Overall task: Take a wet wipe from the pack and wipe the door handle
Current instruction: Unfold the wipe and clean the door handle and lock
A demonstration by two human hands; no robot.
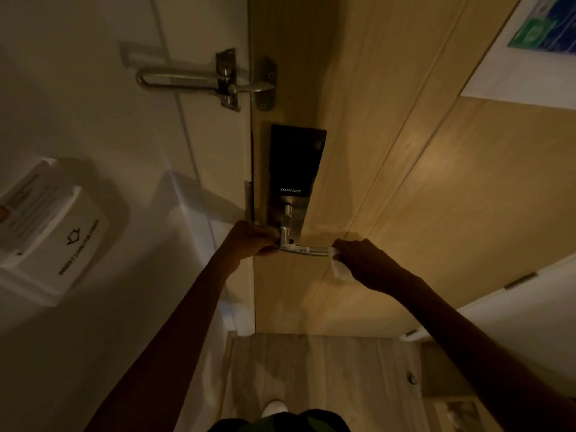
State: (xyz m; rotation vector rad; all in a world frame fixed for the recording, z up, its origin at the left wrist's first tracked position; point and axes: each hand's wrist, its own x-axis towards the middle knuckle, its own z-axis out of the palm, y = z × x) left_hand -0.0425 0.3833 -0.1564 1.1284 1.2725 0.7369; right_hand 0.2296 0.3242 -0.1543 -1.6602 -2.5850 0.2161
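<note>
A silver lever door handle (304, 249) sticks out below a black smart lock plate (294, 169) on a light wooden door (405, 188). My right hand (361, 260) is closed around a white wet wipe (338, 266) and presses it against the free end of the lever. My left hand (254, 238) grips the handle at its pivot end, next to the door edge. The wipe pack is not in view.
A metal swing-bar door guard (218, 81) is mounted above the lock. A white key-card power holder (50, 226) hangs on the wall at the left. Wood-look floor (311, 369) lies below, with a door stop (413, 378) at the right.
</note>
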